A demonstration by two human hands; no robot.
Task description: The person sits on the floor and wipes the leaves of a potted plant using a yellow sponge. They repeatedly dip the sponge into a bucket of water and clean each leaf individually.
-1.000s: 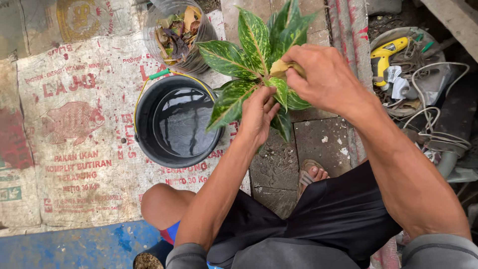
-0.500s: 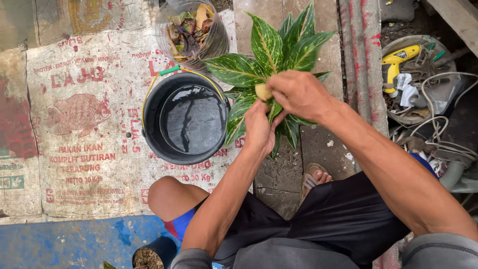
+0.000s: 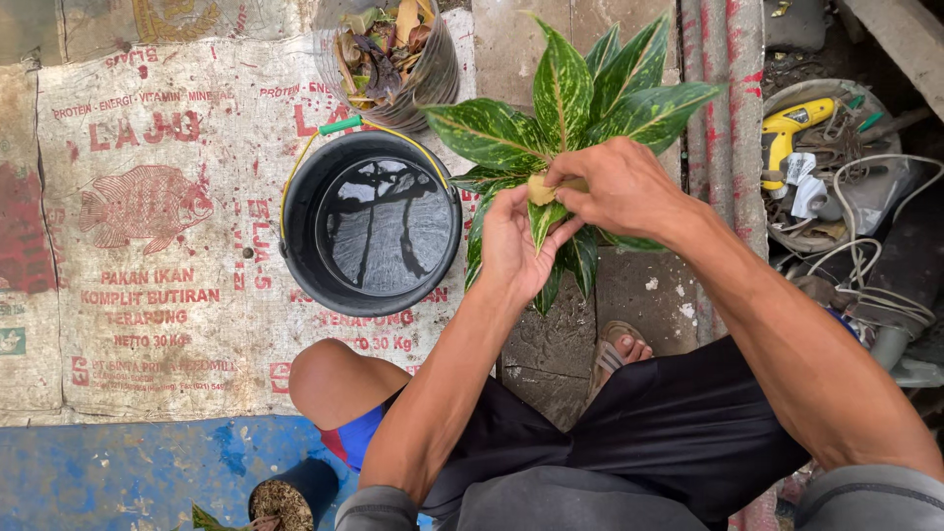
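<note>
At the upper centre of the frame, the left hand [image 3: 516, 246] and right hand [image 3: 615, 187] are closing together around a variegated green plant [image 3: 565, 103], pinching a yellowed leaf [image 3: 540, 189]; its soft, light foliage probably tears easily, so gripping near the stem seems safest.

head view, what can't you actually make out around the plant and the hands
- Plant, head view: its stem and base are hidden under the left hand and right hand.
- Yellowish piece pinched between the hands: mostly covered by fingers, so its kind is unclear.
- Black bucket: glossy reflections hide how full it is.
- Small pot: cut off by the bottom edge.
- Yellow tool: partly buried in cables.
</note>
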